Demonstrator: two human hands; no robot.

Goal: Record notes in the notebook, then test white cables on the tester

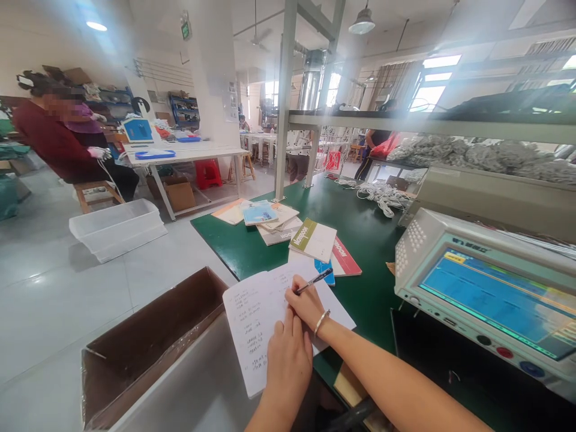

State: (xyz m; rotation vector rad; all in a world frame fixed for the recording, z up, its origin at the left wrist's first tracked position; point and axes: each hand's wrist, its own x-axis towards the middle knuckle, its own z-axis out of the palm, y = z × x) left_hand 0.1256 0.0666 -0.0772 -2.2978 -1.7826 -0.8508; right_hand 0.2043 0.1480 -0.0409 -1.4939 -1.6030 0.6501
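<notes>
An open notebook (256, 336) with handwritten lines lies at the near edge of the green table. My right hand (308, 303), with a bangle at the wrist, grips a black pen (317, 278) over the right-hand page. The pen's tip is hidden behind my fingers. My left hand (290, 354) rests flat on the notebook near its fold, fingers stretched out and touching the right hand. Beyond it several closed notebooks (314, 240) are piled loosely, with green, red and blue covers among them.
A test instrument (490, 288) with a lit screen stands at the right. At the left are a brown open box (148, 342) and a white bin (119, 228) on the floor. A metal shelf post (284, 108) rises from the table. A seated person (58, 132) works at far left.
</notes>
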